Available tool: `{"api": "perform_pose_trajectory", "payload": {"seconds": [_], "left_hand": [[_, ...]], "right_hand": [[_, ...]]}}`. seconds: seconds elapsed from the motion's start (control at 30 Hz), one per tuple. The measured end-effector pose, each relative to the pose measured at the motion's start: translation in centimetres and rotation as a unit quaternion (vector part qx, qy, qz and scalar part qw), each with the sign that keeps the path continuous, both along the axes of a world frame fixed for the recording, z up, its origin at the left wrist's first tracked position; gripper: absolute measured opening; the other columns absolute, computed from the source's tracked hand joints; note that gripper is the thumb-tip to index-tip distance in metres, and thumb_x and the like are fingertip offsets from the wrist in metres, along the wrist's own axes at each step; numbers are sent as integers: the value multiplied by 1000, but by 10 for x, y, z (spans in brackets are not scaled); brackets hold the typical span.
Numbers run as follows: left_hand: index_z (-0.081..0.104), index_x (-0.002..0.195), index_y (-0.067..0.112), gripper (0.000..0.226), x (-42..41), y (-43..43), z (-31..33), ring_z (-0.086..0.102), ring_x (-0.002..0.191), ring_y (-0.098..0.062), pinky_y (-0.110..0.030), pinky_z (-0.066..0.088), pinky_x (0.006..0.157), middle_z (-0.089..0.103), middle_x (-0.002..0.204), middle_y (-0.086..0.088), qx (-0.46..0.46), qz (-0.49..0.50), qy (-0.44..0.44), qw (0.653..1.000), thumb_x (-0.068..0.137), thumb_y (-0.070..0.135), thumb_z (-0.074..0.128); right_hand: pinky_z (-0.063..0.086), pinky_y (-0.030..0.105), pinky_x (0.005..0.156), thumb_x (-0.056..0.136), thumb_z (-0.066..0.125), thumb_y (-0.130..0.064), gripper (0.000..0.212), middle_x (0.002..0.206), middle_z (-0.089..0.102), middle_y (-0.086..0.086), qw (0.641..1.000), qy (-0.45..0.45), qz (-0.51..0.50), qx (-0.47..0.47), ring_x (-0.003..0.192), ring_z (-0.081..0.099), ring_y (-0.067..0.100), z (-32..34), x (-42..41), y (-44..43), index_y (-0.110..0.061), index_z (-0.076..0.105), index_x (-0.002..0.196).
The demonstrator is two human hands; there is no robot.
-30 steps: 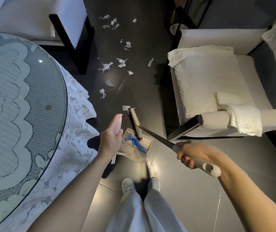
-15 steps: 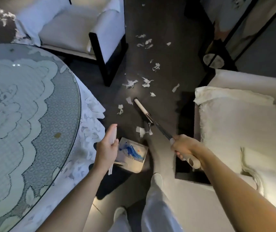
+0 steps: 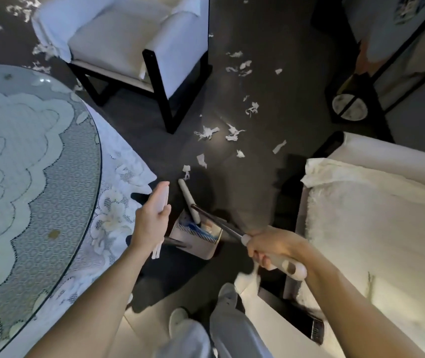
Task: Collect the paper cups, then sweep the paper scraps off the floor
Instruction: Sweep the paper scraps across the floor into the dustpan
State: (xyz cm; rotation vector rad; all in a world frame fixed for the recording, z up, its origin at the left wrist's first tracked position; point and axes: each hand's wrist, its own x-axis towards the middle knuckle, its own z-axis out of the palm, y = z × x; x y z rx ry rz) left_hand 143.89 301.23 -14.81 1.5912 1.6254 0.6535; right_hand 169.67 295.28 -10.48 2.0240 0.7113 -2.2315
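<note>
White paper scraps [image 3: 207, 132] lie scattered over the dark floor ahead of me. My left hand [image 3: 152, 220] grips the white upright handle of a dustpan [image 3: 196, 235], whose pan sits on the floor with blue and white bits inside. My right hand [image 3: 270, 248] holds the pale grip of a broom [image 3: 188, 197]. Its dark shaft slants down and left, and the narrow white broom head rests at the pan's mouth. A single scrap [image 3: 186, 169] lies just beyond the broom head. No paper cups are in sight.
A round glass-topped table [image 3: 33, 182] with a lace cloth fills the left. A white armchair [image 3: 134, 40] stands ahead, another white armchair [image 3: 376, 228] close on my right. More scraps [image 3: 42, 49] lie far left. A dark stand [image 3: 349, 107] is at the upper right.
The broom head has been drawn back from the scraps to the dustpan's mouth. The scraps that lay near the pan half a second ago are gone from the floor.
</note>
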Motion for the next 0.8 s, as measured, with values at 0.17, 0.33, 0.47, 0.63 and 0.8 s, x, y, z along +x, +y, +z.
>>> {"api": "perform_pose_trajectory", "payload": {"seconds": [0.17,0.33,0.47,0.63,0.8], "left_hand": [[46,140,31,55,-4,21,7,52,125,-16,-44,44,105,45,128,39,2,45,-31,998,94,0,50],[45,140,32,54,-2,59,8,50,127,-20,-38,42,106,51,139,14,7,60,-32,998,95,1,48],[43,142,27,54,-1,94,7,42,133,-14,-22,33,104,48,143,10,6,63,-8,998,96,0,48],[42,142,24,51,-4,141,9,45,133,-22,-23,33,100,48,145,1,0,57,21,998,97,1,49],[43,139,33,52,-13,176,1,58,113,-39,-50,51,91,58,134,-7,-28,72,-3,997,97,3,47]], "right_hand": [[35,20,38,83,48,3,29,44,48,-2,998,-38,5,46,37,40,9,21,-2,35,-19,55,100],[36,21,37,85,48,3,42,48,49,1,993,-74,17,89,36,40,10,29,-2,86,-20,51,120],[35,24,41,85,47,4,37,55,49,4,988,-101,46,111,40,42,13,29,-7,135,-14,53,117],[40,27,53,84,48,3,33,76,58,11,961,-165,156,158,60,52,22,13,-17,196,-6,56,114],[49,31,69,85,52,-1,27,93,67,13,943,-199,208,165,76,60,23,-11,-18,240,-8,59,111]]}}
